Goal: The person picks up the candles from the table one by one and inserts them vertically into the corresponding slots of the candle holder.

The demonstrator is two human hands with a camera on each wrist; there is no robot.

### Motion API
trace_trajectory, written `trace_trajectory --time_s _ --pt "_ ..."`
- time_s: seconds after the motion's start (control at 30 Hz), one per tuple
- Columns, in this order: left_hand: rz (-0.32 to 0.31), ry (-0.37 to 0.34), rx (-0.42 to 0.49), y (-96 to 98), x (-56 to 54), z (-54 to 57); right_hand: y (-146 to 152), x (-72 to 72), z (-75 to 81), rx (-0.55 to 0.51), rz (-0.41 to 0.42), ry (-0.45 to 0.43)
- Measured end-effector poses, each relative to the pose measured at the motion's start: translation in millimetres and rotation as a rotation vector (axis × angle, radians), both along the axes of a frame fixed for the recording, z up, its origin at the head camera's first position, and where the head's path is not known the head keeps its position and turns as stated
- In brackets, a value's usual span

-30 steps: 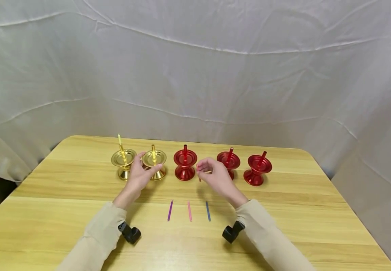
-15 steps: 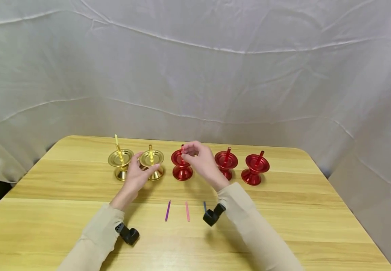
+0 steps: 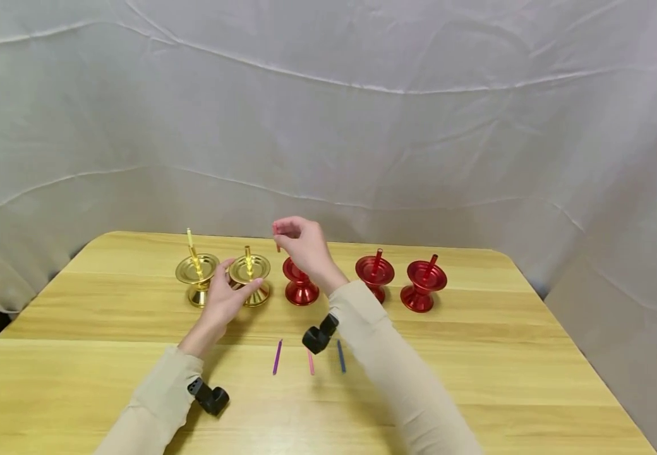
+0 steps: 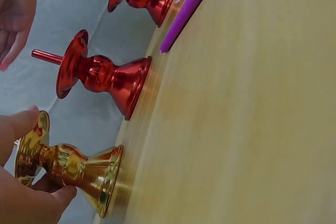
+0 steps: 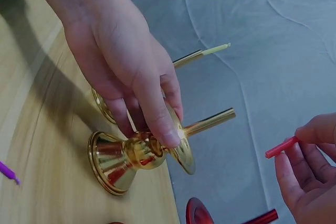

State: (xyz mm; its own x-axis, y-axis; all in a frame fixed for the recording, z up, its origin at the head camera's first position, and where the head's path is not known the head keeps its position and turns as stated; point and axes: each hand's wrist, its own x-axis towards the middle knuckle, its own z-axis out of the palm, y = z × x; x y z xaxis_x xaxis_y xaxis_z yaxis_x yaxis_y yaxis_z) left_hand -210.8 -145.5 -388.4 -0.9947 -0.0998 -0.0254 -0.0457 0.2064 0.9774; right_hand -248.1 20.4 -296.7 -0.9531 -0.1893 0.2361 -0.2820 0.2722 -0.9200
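Note:
My left hand (image 3: 223, 304) grips a gold candle holder (image 5: 143, 152), thumb at the dish and fingers around its far side. The holder stands upright on the table, its tube (image 5: 211, 121) with no candle in it. Pinched between the thumb and fingers of my right hand (image 3: 308, 250) is a short red candle (image 5: 281, 147), raised to the right of that tube. At the far left, a second gold candle holder (image 3: 196, 270) bears a pale yellow candle (image 3: 189, 237). My right hand partly covers the nearest red candle holder (image 3: 302, 292) in the head view.
Two more red candle holders (image 3: 374, 270) stand to the right in the row. Nearer me on the wooden table (image 3: 510, 366) lie a purple candle (image 3: 277, 357), a pink candle (image 3: 311, 363) and a blue candle (image 3: 341, 357). A pale cloth (image 3: 328, 126) hangs behind.
My right hand has carried the red candle leftward and up, past the middle red holder toward the gold one. The left hand has kept its grip on the gold candle holder.

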Motion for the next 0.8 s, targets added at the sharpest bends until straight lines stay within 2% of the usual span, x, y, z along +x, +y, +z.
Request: trace_trajectory --time_s 0.17,0.4,0.8 --pt "0.001 0.006 0.003 -5.7 0.7 0.0 -21 -6.3 6.3 -0.006 0.027 -0.006" --pt "-0.001 0.02 0.052 -7.7 0.8 0.1 -44 -9.2 10.9 -0.007 0.053 -0.009" --pt "-0.005 0.027 0.049 -0.8 -3.2 -2.8 -46 -16.2 1.7 -0.021 0.071 -0.015"
